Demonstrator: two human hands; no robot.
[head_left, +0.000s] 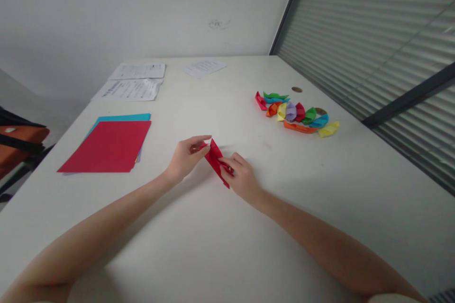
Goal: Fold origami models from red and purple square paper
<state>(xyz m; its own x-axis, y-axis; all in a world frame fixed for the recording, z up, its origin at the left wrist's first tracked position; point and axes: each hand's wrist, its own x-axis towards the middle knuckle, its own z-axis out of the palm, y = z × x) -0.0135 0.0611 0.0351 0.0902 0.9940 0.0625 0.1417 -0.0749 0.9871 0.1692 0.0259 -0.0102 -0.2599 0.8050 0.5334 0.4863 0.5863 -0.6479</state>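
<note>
A small folded piece of red paper point(215, 157) is held just above the white table point(220, 241) near its middle. My left hand point(185, 156) pinches the paper's upper left end between thumb and fingers. My right hand point(241, 177) grips its lower right part, fingers curled over the fold. Both hands are closed on the same piece.
A stack of flat coloured sheets, red point(108, 147) on top of blue, lies to the left. Several folded paper shapes point(296, 113) in many colours sit at the right. Printed white papers point(133, 83) lie at the far edge. An orange chair point(17, 144) stands left of the table.
</note>
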